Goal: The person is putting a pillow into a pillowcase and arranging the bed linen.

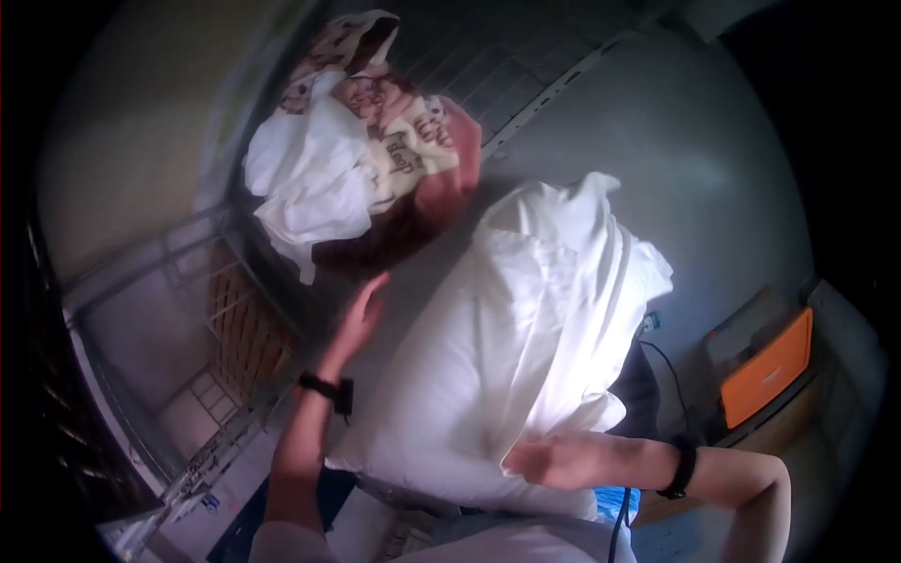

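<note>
A plump white pillow stands tilted in front of me, its lower end close to my body. A white pillowcase covers its upper part in loose folds, and the bare pillow shows at the lower left. My right hand is closed on the pillowcase's edge near the bottom; the fingertips are partly hidden in the cloth. My left hand is raised in the air left of the pillow, apart from it, with its fingers stretched out and nothing in them. Each wrist has a black band.
A brown, pink and cream patterned blanket lies heaped at the far left, with a crumpled white cloth over it. Beyond is a dark metal slatted frame. An orange panel stands at the right, near a thin black cable.
</note>
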`<state>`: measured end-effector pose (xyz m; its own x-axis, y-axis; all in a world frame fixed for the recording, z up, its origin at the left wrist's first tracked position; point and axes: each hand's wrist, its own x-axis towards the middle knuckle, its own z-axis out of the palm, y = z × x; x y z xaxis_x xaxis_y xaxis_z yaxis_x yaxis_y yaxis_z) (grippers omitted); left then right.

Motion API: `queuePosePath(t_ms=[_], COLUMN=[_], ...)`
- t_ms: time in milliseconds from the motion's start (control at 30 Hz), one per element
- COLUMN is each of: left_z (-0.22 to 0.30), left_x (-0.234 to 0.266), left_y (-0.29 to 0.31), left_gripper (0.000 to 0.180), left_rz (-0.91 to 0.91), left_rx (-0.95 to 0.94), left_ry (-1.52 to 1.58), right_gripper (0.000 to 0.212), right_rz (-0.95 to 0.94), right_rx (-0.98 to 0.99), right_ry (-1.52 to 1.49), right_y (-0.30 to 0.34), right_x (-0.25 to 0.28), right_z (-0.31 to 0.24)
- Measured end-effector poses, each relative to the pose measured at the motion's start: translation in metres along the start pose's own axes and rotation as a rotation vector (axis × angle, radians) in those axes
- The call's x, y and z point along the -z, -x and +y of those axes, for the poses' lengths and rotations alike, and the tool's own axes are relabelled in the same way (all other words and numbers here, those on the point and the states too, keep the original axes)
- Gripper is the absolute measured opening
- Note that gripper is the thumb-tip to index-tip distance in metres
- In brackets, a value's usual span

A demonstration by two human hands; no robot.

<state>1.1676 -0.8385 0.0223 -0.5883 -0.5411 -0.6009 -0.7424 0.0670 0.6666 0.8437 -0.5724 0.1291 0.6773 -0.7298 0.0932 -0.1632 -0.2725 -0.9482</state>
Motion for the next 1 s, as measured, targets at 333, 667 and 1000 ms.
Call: queuePosePath(t_ms=[333,667,1000], left_z=[0.026,-0.020,0.090], left_x=[-0.071,-0.077,-0.044], left_y=[-0.067,0.005,0.138], left_gripper=[0.045,0.034,0.054], left_rz=[-0.074,-0.056,-0.114], left_rx=[-0.308,0.222,0.052], left_ry=[-0.129,0.467,0.105], right_gripper=[0.044,0.017,0.027], right_rz=[0.051,0.343,0.314], right_rx=[-0.211,-0.459,-0.283], right_ry=[-0.108,0.053,0.033], right_y=[0.006,0.063,0.073], right_x=[0.011,0.016,0.050], right_z=[-0.027,-0.004,-0.097])
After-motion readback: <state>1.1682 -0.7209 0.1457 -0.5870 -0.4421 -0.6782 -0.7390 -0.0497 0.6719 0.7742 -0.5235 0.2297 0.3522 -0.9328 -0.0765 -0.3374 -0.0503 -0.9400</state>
